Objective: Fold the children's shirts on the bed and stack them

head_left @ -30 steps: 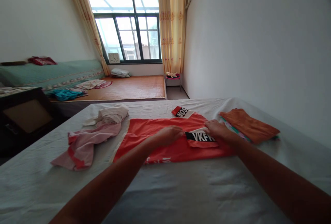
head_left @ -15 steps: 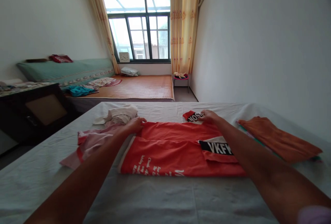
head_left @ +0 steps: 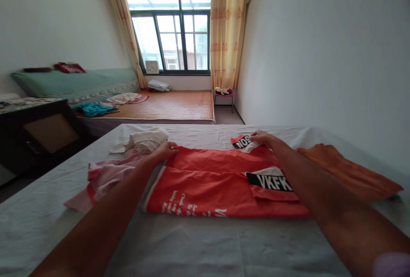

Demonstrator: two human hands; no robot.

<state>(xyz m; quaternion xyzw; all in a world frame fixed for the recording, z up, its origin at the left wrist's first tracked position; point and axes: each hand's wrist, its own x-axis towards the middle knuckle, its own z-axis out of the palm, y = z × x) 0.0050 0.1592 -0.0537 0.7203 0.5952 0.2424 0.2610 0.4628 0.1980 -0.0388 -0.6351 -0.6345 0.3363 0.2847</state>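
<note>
A red T-shirt [head_left: 205, 187] lies partly folded on the white sheet, its near side turned over and white lettering on it. One sleeve, with a black band marked VKFK [head_left: 270, 182], rests on top at the right. My left hand [head_left: 166, 150] pinches the shirt's far left corner. At the far right, my right hand [head_left: 262, 138] grips the far edge beside the other sleeve [head_left: 242, 141], which sticks out beyond it. My right forearm covers the shirt's right end.
Crumpled pink and cream clothes [head_left: 120, 170] lie left of the shirt. A folded orange garment [head_left: 346, 172] lies to the right, near the wall. Behind the sheet-covered surface [head_left: 192, 243] stand a bed with a brown mat [head_left: 179, 104] and a dark cabinet [head_left: 48, 127].
My view has shifted slightly. Both hands keep their hold at the far edge, drawn slightly further apart, and the protruding sleeve has moved a little to the right.
</note>
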